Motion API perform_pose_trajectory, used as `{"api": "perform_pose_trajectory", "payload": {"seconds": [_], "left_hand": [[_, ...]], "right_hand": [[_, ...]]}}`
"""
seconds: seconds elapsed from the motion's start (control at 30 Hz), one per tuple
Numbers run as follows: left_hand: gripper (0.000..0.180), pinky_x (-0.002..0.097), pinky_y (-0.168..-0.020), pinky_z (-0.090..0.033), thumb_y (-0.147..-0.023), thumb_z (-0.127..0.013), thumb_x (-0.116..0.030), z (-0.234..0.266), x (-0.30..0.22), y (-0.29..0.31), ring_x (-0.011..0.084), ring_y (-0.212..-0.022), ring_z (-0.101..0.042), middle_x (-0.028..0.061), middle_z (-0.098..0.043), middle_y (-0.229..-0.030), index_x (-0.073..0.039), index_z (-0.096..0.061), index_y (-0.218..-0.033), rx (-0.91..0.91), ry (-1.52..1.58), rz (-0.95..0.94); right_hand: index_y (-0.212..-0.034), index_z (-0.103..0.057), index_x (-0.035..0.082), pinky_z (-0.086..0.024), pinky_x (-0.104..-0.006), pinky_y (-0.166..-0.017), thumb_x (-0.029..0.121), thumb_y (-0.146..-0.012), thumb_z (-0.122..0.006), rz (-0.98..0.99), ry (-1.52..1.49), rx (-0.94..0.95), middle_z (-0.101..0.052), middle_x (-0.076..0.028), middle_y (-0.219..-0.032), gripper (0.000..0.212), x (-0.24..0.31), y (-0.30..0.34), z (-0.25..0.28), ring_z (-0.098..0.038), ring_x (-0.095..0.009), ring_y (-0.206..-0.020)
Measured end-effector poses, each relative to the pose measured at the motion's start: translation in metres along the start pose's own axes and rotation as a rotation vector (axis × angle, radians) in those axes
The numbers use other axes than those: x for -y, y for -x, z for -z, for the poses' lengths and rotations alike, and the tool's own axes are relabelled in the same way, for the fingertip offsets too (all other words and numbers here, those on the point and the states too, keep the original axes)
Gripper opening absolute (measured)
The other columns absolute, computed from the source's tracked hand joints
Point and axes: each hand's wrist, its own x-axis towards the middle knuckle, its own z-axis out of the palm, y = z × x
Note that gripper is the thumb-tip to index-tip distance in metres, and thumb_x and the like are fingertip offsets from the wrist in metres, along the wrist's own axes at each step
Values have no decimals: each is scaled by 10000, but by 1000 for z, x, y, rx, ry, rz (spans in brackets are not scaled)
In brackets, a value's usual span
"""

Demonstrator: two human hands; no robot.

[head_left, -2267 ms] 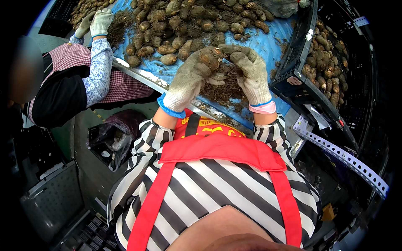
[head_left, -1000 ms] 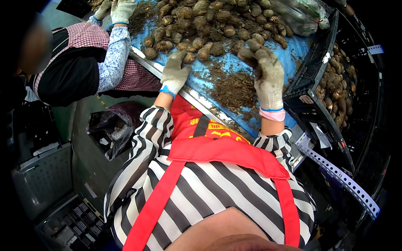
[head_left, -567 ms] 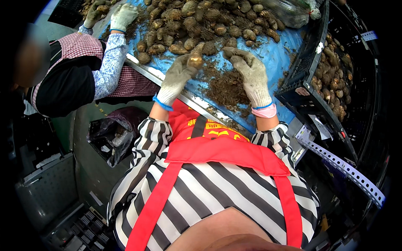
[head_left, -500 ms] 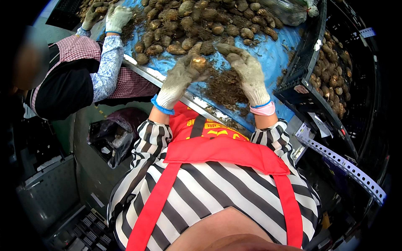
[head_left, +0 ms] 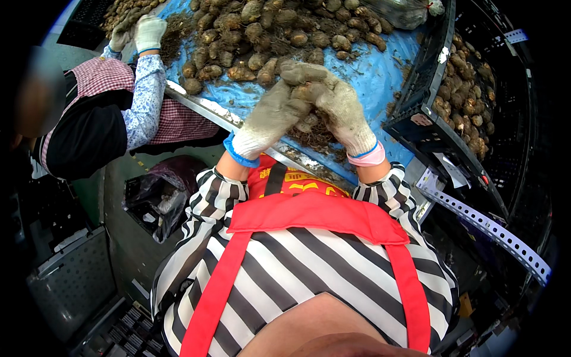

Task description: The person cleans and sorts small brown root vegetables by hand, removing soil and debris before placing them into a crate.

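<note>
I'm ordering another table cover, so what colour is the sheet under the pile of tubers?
The sheet is blue, showing best in the head view.

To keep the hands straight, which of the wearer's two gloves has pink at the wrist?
The right glove: a pink band shows at its wrist, while the left glove shows a blue cuff there.
</note>
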Motion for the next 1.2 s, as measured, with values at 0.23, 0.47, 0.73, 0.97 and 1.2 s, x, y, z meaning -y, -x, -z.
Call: {"api": "perform_pose_trajectory", "payload": {"seconds": [0.23, 0.47, 0.73, 0.97, 1.2], "left_hand": [[548, 328, -828, -567, -936, -667, -210, -14, -7, -11, 225, -1032, -646, 125, -605, -1250, -20, -441, -1398, 92, 711, -189], [698, 407, -929, -600, -898, -751, -220, 3, -23, -22, 296, -1112, -668, 185, -563, -1326, 15, -371, -1435, -77, 35, -208], [594, 322, -901, -575, -881, -712, -136, -5, -35, -19, 222, -1114, -651, 137, -589, -1309, 11, -469, -1402, -224, -73, -174], [552, 296, -894, -555, -873, -706, -81, 1, -27, -16, 187, -1080, -633, 109, -607, -1264, -7, -497, -1378, -134, 3, -175], [580, 299, -894, -553, -927, -724, -258, -8, -17, -19, 186, -1099, -625, 114, -615, -1255, -11, -476, -1389, -297, -32, -352]], "right_hand": [[-1120, -707, 9, -482, -340, -1007, 356, -981, -616, 310, -226, 102, -599, -159, -1362, 385, 13, 0, 6, -591, -258, -1220], [-952, -680, 25, -536, -353, -923, 26, -710, -697, 264, 487, -211, -687, -124, -1175, 243, -29, 4, 47, -642, -318, -1134], [-1240, -652, -31, -494, -287, -964, 232, -944, -676, 120, -47, -324, -691, -100, -1218, 396, 7, 3, 7, -642, -159, -1083], [-1140, -693, 5, -537, -314, -840, 169, -931, -645, 51, 238, -289, -721, -127, -1089, 269, 33, 5, 8, -683, -198, -975], [-1098, -651, 22, -545, -386, -841, 71, -876, -640, 150, 547, -279, -700, -148, -1018, 228, 28, 2, 3, -687, -324, -950]]}}
